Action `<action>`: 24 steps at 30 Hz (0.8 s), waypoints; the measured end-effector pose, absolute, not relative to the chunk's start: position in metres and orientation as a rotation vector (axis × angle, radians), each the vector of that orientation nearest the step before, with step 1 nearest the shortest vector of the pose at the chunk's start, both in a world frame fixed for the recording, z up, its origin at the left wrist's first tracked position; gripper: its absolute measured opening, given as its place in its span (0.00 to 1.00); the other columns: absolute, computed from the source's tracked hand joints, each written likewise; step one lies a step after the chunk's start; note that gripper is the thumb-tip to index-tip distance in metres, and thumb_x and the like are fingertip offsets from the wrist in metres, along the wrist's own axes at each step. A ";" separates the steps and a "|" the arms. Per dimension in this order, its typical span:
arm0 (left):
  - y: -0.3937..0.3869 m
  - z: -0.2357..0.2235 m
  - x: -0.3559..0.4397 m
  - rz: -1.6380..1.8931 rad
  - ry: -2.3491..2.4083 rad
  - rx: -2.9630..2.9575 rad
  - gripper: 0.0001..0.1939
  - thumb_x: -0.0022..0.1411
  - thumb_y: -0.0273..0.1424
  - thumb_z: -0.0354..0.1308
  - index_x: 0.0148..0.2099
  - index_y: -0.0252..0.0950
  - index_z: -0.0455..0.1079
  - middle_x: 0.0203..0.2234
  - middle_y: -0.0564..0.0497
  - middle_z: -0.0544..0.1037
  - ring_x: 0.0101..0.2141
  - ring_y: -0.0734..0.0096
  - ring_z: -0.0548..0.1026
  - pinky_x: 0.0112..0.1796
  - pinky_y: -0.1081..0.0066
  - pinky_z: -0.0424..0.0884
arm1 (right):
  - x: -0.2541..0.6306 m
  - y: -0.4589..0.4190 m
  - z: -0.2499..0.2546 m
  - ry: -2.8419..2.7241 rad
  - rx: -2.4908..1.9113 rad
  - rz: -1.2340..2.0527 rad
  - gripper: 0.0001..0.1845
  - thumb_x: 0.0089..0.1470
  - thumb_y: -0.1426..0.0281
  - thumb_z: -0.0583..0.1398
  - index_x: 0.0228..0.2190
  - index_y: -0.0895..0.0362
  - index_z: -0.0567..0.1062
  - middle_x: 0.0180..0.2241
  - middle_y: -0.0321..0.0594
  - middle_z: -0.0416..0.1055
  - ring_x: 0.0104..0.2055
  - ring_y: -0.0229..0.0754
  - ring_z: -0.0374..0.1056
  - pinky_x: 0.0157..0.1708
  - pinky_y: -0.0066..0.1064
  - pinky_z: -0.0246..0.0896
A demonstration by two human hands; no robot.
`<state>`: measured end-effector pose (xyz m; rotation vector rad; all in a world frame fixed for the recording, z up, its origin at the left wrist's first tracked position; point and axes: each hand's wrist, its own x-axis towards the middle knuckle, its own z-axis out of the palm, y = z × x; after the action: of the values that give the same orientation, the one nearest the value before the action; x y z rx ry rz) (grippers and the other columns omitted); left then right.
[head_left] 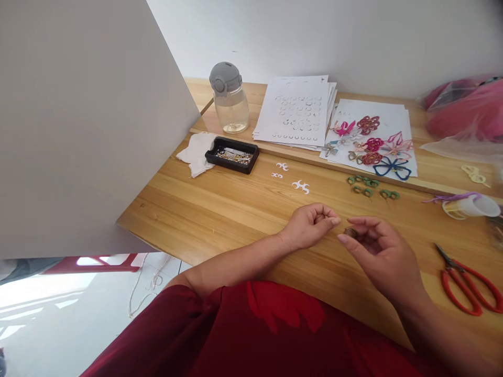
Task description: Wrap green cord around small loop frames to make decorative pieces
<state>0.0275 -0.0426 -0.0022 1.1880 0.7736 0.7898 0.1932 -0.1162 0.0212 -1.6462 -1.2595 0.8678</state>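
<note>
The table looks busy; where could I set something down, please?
Bare wood lies between the tray and the left forearm, with a smaller patch between the right hand and the scissors. The back ledge is crowded with the bottle, papers and flowers.

The right hand (381,251) cups something small (dark, unclear); red-handled scissors (467,283) lie beside it.

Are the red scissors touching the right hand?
Apart. The head camera shows bare tabletop wood between the right hand and the red-handled scissors.
</note>
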 end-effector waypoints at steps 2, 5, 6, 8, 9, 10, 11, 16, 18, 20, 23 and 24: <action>-0.042 -0.003 0.028 0.780 0.769 1.180 0.22 0.59 0.49 0.65 0.36 0.35 0.69 0.19 0.61 0.59 0.23 0.78 0.55 0.27 0.72 0.51 | 0.195 -0.121 0.018 -1.572 -1.662 0.418 0.17 0.53 0.57 0.70 0.43 0.48 0.79 0.33 0.40 0.77 0.28 0.41 0.66 0.31 0.36 0.61; -0.043 -0.002 0.029 0.763 0.769 1.188 0.22 0.60 0.50 0.65 0.36 0.35 0.68 0.20 0.61 0.59 0.23 0.78 0.55 0.27 0.72 0.51 | 0.196 -0.123 0.020 -1.683 -1.718 0.222 0.09 0.59 0.58 0.66 0.36 0.49 0.81 0.28 0.40 0.75 0.26 0.41 0.64 0.32 0.37 0.59; -0.044 -0.001 0.029 0.759 0.772 1.196 0.22 0.60 0.50 0.65 0.36 0.35 0.68 0.20 0.60 0.59 0.23 0.79 0.55 0.27 0.72 0.51 | 0.195 -0.123 0.022 -1.601 -1.757 0.334 0.09 0.59 0.58 0.65 0.34 0.49 0.81 0.26 0.39 0.74 0.26 0.40 0.64 0.31 0.36 0.59; -0.045 0.000 0.028 0.761 0.770 1.223 0.22 0.60 0.50 0.65 0.37 0.35 0.68 0.20 0.60 0.60 0.23 0.79 0.55 0.28 0.72 0.52 | 0.194 -0.120 0.028 -1.297 -1.785 0.809 0.14 0.55 0.54 0.67 0.29 0.51 0.78 0.24 0.39 0.72 0.25 0.40 0.64 0.26 0.33 0.57; -0.046 0.000 0.028 0.765 0.758 1.243 0.22 0.60 0.50 0.65 0.37 0.35 0.68 0.21 0.60 0.61 0.24 0.79 0.56 0.28 0.72 0.53 | 0.193 -0.118 0.030 -1.100 -1.746 1.117 0.17 0.52 0.52 0.68 0.26 0.52 0.75 0.23 0.38 0.70 0.23 0.39 0.63 0.22 0.31 0.54; -0.046 0.000 0.028 0.772 0.743 1.265 0.22 0.61 0.50 0.65 0.37 0.35 0.68 0.21 0.60 0.61 0.24 0.79 0.56 0.28 0.72 0.53 | 0.193 -0.115 0.033 -0.898 -1.668 1.412 0.19 0.47 0.51 0.70 0.24 0.52 0.73 0.22 0.36 0.68 0.21 0.37 0.61 0.19 0.30 0.51; -0.046 0.000 0.028 0.782 0.725 1.284 0.21 0.61 0.49 0.65 0.37 0.35 0.68 0.21 0.59 0.61 0.24 0.79 0.56 0.28 0.72 0.54 | 0.192 -0.113 0.034 -0.712 -1.576 1.646 0.21 0.43 0.51 0.71 0.23 0.52 0.71 0.21 0.35 0.66 0.20 0.35 0.57 0.17 0.28 0.47; -0.043 -0.005 0.029 0.851 0.712 1.195 0.21 0.63 0.50 0.61 0.41 0.36 0.67 0.21 0.60 0.61 0.23 0.78 0.58 0.28 0.73 0.55 | 0.189 -0.113 0.035 -0.454 -1.373 1.803 0.22 0.39 0.54 0.74 0.23 0.53 0.72 0.21 0.32 0.64 0.19 0.32 0.54 0.15 0.25 0.46; -0.040 -0.007 0.029 0.832 0.779 1.144 0.23 0.64 0.53 0.59 0.43 0.36 0.68 0.21 0.60 0.64 0.22 0.77 0.61 0.28 0.73 0.57 | 0.188 -0.118 0.031 -0.576 -1.389 1.615 0.22 0.43 0.52 0.74 0.25 0.53 0.73 0.23 0.34 0.68 0.22 0.34 0.60 0.16 0.25 0.50; -0.039 -0.006 0.027 0.784 0.839 1.160 0.26 0.64 0.56 0.57 0.41 0.35 0.70 0.21 0.57 0.67 0.24 0.76 0.64 0.28 0.73 0.59 | 0.189 -0.123 0.024 -0.803 -1.449 1.332 0.20 0.51 0.51 0.71 0.28 0.53 0.75 0.26 0.37 0.72 0.25 0.36 0.65 0.19 0.26 0.55; -0.041 0.002 0.024 0.688 0.847 1.240 0.29 0.59 0.58 0.62 0.33 0.33 0.73 0.22 0.55 0.69 0.25 0.77 0.63 0.29 0.73 0.58 | 0.194 -0.131 0.011 -1.184 -1.579 0.798 0.14 0.62 0.55 0.65 0.33 0.53 0.77 0.28 0.38 0.75 0.27 0.38 0.69 0.26 0.30 0.62; -0.042 0.006 0.023 0.657 0.838 1.259 0.29 0.55 0.58 0.66 0.32 0.33 0.73 0.21 0.55 0.69 0.25 0.77 0.62 0.28 0.73 0.57 | 0.196 -0.133 0.007 -1.273 -1.608 0.640 0.13 0.63 0.57 0.64 0.35 0.53 0.78 0.27 0.37 0.75 0.27 0.38 0.69 0.27 0.31 0.63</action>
<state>0.0228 -0.0421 0.0061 1.2586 0.8385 0.6573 0.1958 -0.1326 0.0072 -1.6076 -1.2727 0.6400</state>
